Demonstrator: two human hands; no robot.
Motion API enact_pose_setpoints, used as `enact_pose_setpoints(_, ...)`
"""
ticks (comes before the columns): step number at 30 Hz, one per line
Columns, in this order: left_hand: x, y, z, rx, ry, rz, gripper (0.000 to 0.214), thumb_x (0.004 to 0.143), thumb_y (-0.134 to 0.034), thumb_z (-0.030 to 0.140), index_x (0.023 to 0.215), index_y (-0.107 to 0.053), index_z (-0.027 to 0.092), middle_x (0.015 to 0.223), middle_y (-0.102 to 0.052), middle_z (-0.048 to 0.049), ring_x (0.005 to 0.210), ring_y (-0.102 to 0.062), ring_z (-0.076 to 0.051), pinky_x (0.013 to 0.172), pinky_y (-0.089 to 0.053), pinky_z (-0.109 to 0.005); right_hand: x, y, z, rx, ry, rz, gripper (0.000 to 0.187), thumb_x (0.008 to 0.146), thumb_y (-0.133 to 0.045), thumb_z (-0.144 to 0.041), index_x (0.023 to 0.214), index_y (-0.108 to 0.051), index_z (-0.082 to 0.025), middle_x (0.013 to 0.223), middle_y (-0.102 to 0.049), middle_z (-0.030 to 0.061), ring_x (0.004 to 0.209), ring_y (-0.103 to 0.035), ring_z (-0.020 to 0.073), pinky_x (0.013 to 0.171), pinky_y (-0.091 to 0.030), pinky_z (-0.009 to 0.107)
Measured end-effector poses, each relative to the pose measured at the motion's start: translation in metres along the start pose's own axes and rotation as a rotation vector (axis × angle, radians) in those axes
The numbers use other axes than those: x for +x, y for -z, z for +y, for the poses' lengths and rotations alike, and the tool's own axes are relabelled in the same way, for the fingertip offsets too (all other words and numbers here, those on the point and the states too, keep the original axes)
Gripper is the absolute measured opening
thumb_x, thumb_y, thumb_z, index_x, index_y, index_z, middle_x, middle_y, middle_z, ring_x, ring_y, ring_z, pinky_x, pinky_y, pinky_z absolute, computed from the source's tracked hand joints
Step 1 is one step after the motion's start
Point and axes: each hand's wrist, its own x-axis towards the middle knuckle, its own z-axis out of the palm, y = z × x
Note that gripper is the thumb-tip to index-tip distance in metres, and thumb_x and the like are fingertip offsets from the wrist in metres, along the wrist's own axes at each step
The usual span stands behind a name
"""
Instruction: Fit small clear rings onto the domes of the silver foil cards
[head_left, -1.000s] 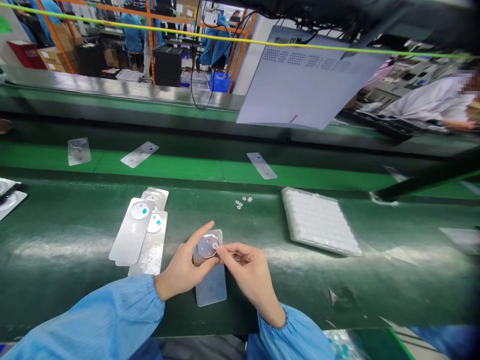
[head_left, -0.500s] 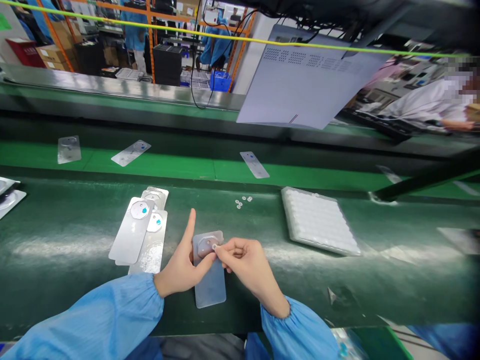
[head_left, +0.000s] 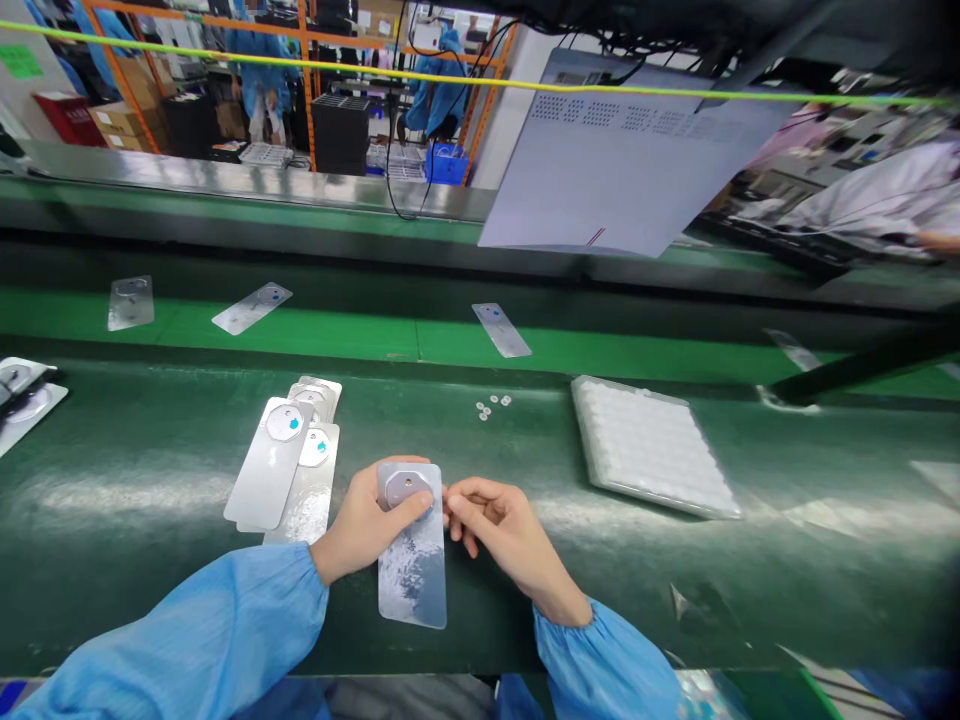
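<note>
My left hand point(head_left: 379, 520) grips a thin silvery rectangular plate point(head_left: 412, 590) with an octagonal recess near its top. The thumb presses at the recess's right side and the fingers go behind the plate. Whatever lies under that thumb is hidden. Just off the plate's right edge is my right hand point(head_left: 499, 530), thumb and forefinger drawn together and the other fingers curled; I cannot make out anything between them. A stack of similar plates point(head_left: 270, 465), some with a blue mark in the recess, lies left of my left hand. Several small white rings point(head_left: 484, 416) lie beyond my hands.
A clear tray of white pieces point(head_left: 652, 440) sits to the right. More plates point(head_left: 502, 330) lie on the bright green strip behind the bench. Dark-and-silver parts point(head_left: 26, 400) are at the far left. A grey panel point(head_left: 585, 170) hangs overhead. People stand in the background.
My right hand has drawn back from the recess, where it pinched a small white ring. My left thumb now presses there, its forefinger no longer pointing up. The plate tilts more toward me.
</note>
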Motion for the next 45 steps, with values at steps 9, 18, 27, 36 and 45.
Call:
enact_pose_setpoints(9,-0.004,0.002,0.004,0.041,-0.034,-0.099,0.055,0.084,-0.075,0.034,0.133,-0.059,0.014,0.093,-0.073,-0.0063,0.073,-0.064,-0.014,0.065,-0.049,-0.022,-0.006,-0.009,-0.007,-0.036,-0.046,0.142,0.054,0.059,-0.094,-0.045,0.102,-0.075,-0.017,0.075,-0.075,0.0044,0.06,-0.067,0.0168,0.05,-0.056,0.025)
enact_pose_setpoints(18,-0.005,-0.003,0.003,0.091,-0.005,-0.116,0.049,0.082,-0.072,0.023,0.129,-0.063,0.013,0.095,-0.074,-0.0063,0.072,-0.063,-0.013,0.064,-0.049,-0.021,-0.003,-0.01,-0.002,-0.011,-0.03,-0.005,0.035,0.071,-0.087,-0.044,0.087,-0.076,-0.015,0.07,-0.073,0.0037,0.065,-0.069,0.0176,0.062,-0.057,0.027)
enact_pose_setpoints(27,-0.006,-0.004,0.001,0.06,0.003,-0.139,0.049,0.081,-0.072,0.022,0.128,-0.065,0.013,0.095,-0.076,-0.007,0.075,-0.067,-0.015,0.066,-0.053,-0.022,-0.005,-0.012,-0.003,-0.026,-0.071,0.034,0.034,0.064,-0.09,-0.042,0.078,-0.072,-0.016,0.062,-0.07,-0.0001,0.052,-0.06,0.0127,0.052,-0.049,0.024)
enact_pose_setpoints(36,-0.009,-0.006,0.002,0.052,0.017,-0.141,0.043,0.08,-0.072,0.022,0.122,-0.07,0.011,0.114,-0.076,-0.0122,0.096,-0.072,-0.022,0.083,-0.056,-0.029,-0.011,-0.013,-0.003,-0.048,-0.074,0.076,0.03,0.062,-0.089,-0.035,0.078,-0.072,-0.016,0.057,-0.067,-0.0014,0.045,-0.05,0.0084,0.046,-0.038,0.02)
enact_pose_setpoints(45,-0.011,-0.006,0.004,0.022,-0.016,-0.171,0.038,0.082,-0.071,0.023,0.117,-0.071,0.009,0.103,-0.077,-0.0118,0.094,-0.071,-0.022,0.082,-0.055,-0.028,-0.017,-0.019,0.001,-0.087,-0.071,0.144,0.027,0.062,-0.087,-0.034,0.075,-0.07,-0.017,0.056,-0.066,-0.0005,0.045,-0.051,0.0104,0.044,-0.038,0.021)
